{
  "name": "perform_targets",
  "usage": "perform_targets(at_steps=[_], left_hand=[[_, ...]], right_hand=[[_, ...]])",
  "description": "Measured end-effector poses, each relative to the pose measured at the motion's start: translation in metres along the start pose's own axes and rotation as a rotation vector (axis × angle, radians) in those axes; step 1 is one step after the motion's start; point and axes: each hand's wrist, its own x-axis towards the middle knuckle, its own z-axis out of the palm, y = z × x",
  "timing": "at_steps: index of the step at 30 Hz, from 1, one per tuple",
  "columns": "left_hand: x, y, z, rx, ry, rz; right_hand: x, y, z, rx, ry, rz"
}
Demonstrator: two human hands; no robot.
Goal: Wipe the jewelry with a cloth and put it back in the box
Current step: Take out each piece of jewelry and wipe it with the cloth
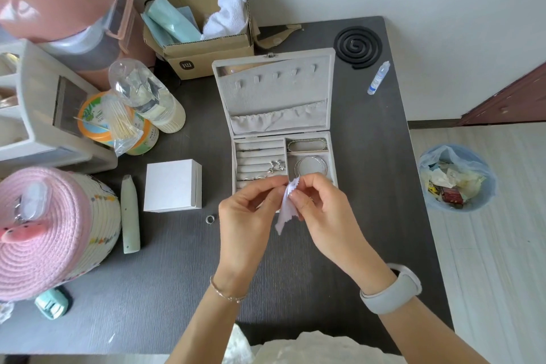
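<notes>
Bright, even daylight, perhaps from the right; shadows on the table [369,156] are soft. Wide-angle bending warps the edges, and the corners look slightly soft.

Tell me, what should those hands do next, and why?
Probably keep rubbing: both the left hand and right hand pinch the white cloth over the open jewelry box. Whatever piece is inside the fold is hidden. A ring waits on the table.

Both forearms reach forward, converging at centre. Left hand [248,210] raised, thumb and forefinger pinched together, remaining fingers loosely curled. Right hand [317,201] opposite, fingertips nearly meeting the left's, also pinching. Bare wrists, each banded; palms face inward.
</notes>
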Motion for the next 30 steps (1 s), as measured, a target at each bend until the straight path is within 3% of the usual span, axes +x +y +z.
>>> perform_targets(at_steps=[6, 10, 18, 23, 26, 30], left_hand=[[0.002, 0.004, -0.008, 0.204, -0.195, 0.169], [0.006, 0.003, -0.012, 0.159, -0.215, 0.127], [0.005, 0.002, -0.009, 0.148, -0.309, 0.115], [0.008, -0.02, -0.013, 0.392, -0.316, 0.216], [0.005, -0.037, -0.021, 0.417, -0.213, 0.132], [0.008, -0.074, -0.057, 0.497, 0.155, -0.029]], right_hand=[[-0.001, 0.001, -0.007, 0.138, -0.095, 0.07], [-0.004, 0.003, -0.013, 0.224, -0.121, 0.073], [-0.006, 0.004, -0.011, 0.37, -0.032, 0.141], [-0.004, 0.015, -0.001, 0.655, 0.14, 0.334], [0.002, 0.023, 0.001, 0.553, 0.209, 0.362], [0.006, 0.032, -0.002, 0.358, 0.178, 0.334]])
